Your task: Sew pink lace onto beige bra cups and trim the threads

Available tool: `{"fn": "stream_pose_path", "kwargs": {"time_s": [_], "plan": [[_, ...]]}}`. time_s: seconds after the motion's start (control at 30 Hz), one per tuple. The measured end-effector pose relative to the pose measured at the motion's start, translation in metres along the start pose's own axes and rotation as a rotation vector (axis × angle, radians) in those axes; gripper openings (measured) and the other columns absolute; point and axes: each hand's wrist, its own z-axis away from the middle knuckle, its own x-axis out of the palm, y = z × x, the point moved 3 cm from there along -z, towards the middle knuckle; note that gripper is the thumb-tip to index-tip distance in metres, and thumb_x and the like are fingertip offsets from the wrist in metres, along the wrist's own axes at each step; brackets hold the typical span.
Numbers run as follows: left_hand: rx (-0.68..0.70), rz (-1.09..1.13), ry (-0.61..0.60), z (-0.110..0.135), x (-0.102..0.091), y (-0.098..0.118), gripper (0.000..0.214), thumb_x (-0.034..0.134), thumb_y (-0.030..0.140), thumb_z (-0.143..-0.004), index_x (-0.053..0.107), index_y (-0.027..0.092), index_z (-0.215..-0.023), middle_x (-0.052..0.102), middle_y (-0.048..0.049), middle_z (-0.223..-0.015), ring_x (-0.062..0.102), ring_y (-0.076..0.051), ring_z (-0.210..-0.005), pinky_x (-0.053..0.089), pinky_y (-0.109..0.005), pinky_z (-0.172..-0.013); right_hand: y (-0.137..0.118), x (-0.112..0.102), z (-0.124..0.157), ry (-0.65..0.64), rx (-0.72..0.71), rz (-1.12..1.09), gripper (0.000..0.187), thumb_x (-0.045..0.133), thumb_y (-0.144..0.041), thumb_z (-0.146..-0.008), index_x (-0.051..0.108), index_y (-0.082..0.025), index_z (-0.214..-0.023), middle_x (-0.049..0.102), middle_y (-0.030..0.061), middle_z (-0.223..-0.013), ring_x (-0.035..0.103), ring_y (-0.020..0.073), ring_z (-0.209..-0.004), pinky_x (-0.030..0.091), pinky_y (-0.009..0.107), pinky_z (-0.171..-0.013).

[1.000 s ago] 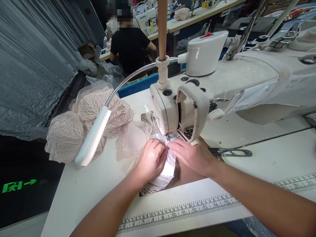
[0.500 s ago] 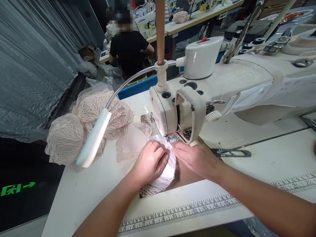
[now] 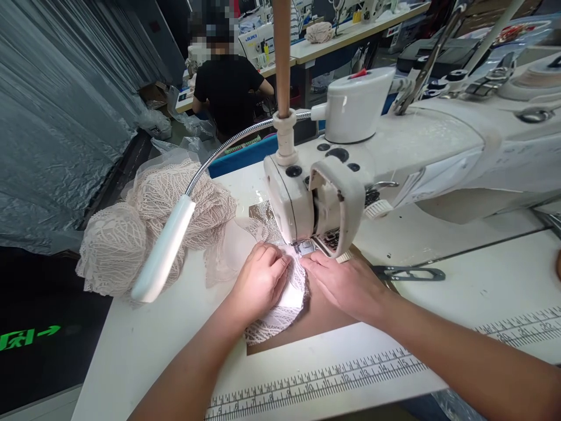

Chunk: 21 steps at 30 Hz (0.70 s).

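Note:
A pale pink lace bra cup piece lies under the presser foot of a white sewing machine. My left hand is closed over its left side, thumb and fingers pressed together on the fabric. On the other side, the fingertips of my right hand pinch the right edge close to the needle. Beyond my left hand, a smooth cup with a lace border rests on the table, apparently joined to the same piece, though my hand hides the join. Light falls brightly on the fabric at the needle.
Bundled lace pieces are heaped at the left behind a white gooseneck lamp. Dark thread snips lie right of my right hand. A ruler strip runs along the table's front edge. A person in black sits at another machine ahead.
The lace piece has turned slightly, its near end shifting left and up. My left hand has moved a little left and toward the machine; my right fingertips followed the edge slightly left.

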Motion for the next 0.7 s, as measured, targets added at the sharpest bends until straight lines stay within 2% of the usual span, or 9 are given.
{"fn": "stream_pose_path", "kwargs": {"time_s": [0.13, 0.2, 0.23, 0.3, 0.4, 0.47, 0.5, 0.6, 0.7], "plan": [[0.074, -0.044, -0.021, 0.002, -0.011, 0.005, 0.026, 0.043, 0.021, -0.092, 0.059, 0.015, -0.111, 0.059, -0.0115, -0.104, 0.050, -0.023, -0.098, 0.039, -0.044, -0.093, 0.002, -0.005, 0.000, -0.007, 0.034, -0.073, 0.030, 0.045, -0.008, -0.084, 0.066, -0.019, -0.103, 0.067, 0.0034, -0.080, 0.057, 0.0199, -0.078, 0.036, 0.032, -0.069], [0.035, -0.036, -0.011, 0.006, -0.024, 0.005, 0.025, 0.044, 0.024, -0.091, 0.058, 0.015, -0.110, 0.058, -0.0119, -0.110, 0.051, -0.024, -0.103, 0.039, -0.042, -0.093, 0.003, -0.009, 0.001, 0.017, 0.019, -0.153, 0.027, 0.043, -0.012, -0.088, 0.067, -0.018, -0.099, 0.066, 0.0037, -0.075, 0.057, 0.0188, -0.076, 0.036, 0.031, -0.068], [-0.039, -0.040, 0.003, 0.009, -0.033, 0.002, 0.024, 0.045, 0.028, -0.091, 0.058, 0.015, -0.108, 0.059, -0.0117, -0.109, 0.052, -0.024, -0.101, 0.041, -0.040, -0.089, 0.002, -0.010, 0.002, 0.026, 0.005, -0.201, 0.026, 0.042, -0.014, -0.089, 0.067, -0.018, -0.098, 0.065, 0.0038, -0.074, 0.056, 0.0178, -0.073, 0.036, 0.030, -0.067], [-0.293, -0.081, 0.012, 0.018, -0.048, -0.006, 0.026, 0.046, 0.037, -0.090, 0.058, 0.016, -0.099, 0.061, -0.0092, -0.094, 0.056, -0.023, -0.087, 0.044, -0.035, -0.075, 0.000, -0.012, 0.004, 0.019, -0.033, -0.295, 0.025, 0.042, -0.018, -0.092, 0.066, -0.017, -0.095, 0.063, 0.0036, -0.072, 0.054, 0.0159, -0.068, 0.036, 0.029, -0.063], [-0.650, -0.070, -0.129, 0.037, -0.057, -0.019, 0.034, 0.044, 0.050, -0.088, 0.056, 0.019, -0.083, 0.056, -0.0018, -0.068, 0.052, -0.019, -0.062, 0.036, -0.029, -0.056, -0.006, -0.011, 0.006, -0.070, -0.090, -0.361, 0.023, 0.045, -0.024, -0.092, 0.066, -0.017, -0.091, 0.059, 0.0033, -0.073, 0.050, 0.0153, -0.068, 0.035, 0.029, -0.062], [-0.723, 0.115, -0.230, 0.048, -0.052, -0.023, 0.038, 0.044, 0.054, -0.087, 0.053, 0.019, -0.074, 0.051, 0.0008, -0.062, 0.048, -0.017, -0.057, 0.032, -0.026, -0.052, -0.011, -0.010, 0.007, -0.150, -0.119, -0.369, 0.020, 0.048, -0.026, -0.090, 0.066, -0.017, -0.089, 0.058, 0.0034, -0.076, 0.049, 0.0161, -0.072, 0.036, 0.030, -0.066], [-0.729, 0.248, -0.237, 0.052, -0.047, -0.024, 0.038, 0.045, 0.053, -0.087, 0.052, 0.019, -0.072, 0.050, 0.0015, -0.061, 0.048, -0.016, -0.057, 0.032, -0.025, -0.052, -0.013, -0.009, 0.008, -0.183, -0.131, -0.375, 0.019, 0.049, -0.027, -0.090, 0.065, -0.017, -0.088, 0.058, 0.0034, -0.077, 0.048, 0.0164, -0.073, 0.036, 0.030, -0.068], [-0.752, 0.632, -0.135, 0.057, -0.032, -0.025, 0.034, 0.051, 0.048, -0.085, 0.053, 0.017, -0.073, 0.051, 0.0020, -0.067, 0.050, -0.014, -0.063, 0.036, -0.022, -0.056, -0.016, -0.010, 0.008, -0.235, -0.148, -0.401, 0.017, 0.050, -0.026, -0.089, 0.064, -0.017, -0.088, 0.057, 0.0032, -0.077, 0.046, 0.0163, -0.073, 0.035, 0.030, -0.069], [-0.783, 0.902, -0.023, 0.051, -0.019, -0.026, 0.027, 0.061, 0.042, -0.081, 0.057, 0.016, -0.087, 0.058, -0.0002, -0.079, 0.055, -0.015, -0.074, 0.043, -0.023, -0.063, -0.017, -0.012, 0.008, -0.230, -0.158, -0.404, 0.018, 0.049, -0.026, -0.090, 0.064, -0.017, -0.087, 0.058, 0.0037, -0.078, 0.045, 0.0164, -0.072, 0.034, 0.030, -0.069]]}}
